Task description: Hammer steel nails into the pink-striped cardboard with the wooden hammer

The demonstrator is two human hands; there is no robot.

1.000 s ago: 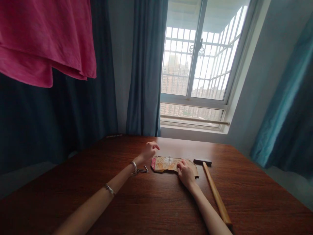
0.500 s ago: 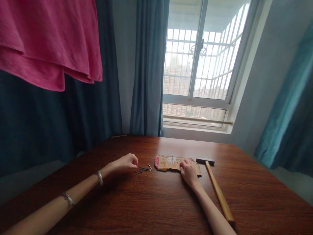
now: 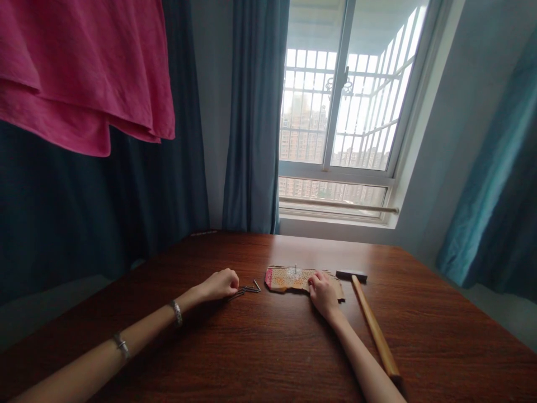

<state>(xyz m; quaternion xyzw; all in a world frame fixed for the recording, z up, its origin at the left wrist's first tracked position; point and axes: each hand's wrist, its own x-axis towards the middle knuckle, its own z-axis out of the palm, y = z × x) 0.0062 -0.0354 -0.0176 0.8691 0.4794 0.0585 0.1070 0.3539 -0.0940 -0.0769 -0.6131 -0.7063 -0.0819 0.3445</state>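
Note:
My left hand [image 3: 222,284] is closed, fingertips down at the left ends of several loose metal nails [image 3: 248,290] on the table. Whether a nail is between those fingers is hidden. My right hand [image 3: 324,291] rests with bent fingers over the right part of a torn, patterned cardboard piece [image 3: 279,279], holding it against the tabletop. One nail [image 3: 296,270] stands upright in the cardboard, with a whitish shiny patch round its base. Right of that hand lies a hammer [image 3: 375,327], its dark head away from me and its wooden handle towards me.
The brown wooden table [image 3: 260,352] reaches back to a wall and a barred window [image 3: 310,112]. Blue curtains [image 3: 254,123] hang beside it. A pink cloth [image 3: 88,73] hangs at upper left.
My left hand has turned and moved slightly right and down, its fingers closing at the nails. My right hand, the cardboard and the hammer look unmoved.

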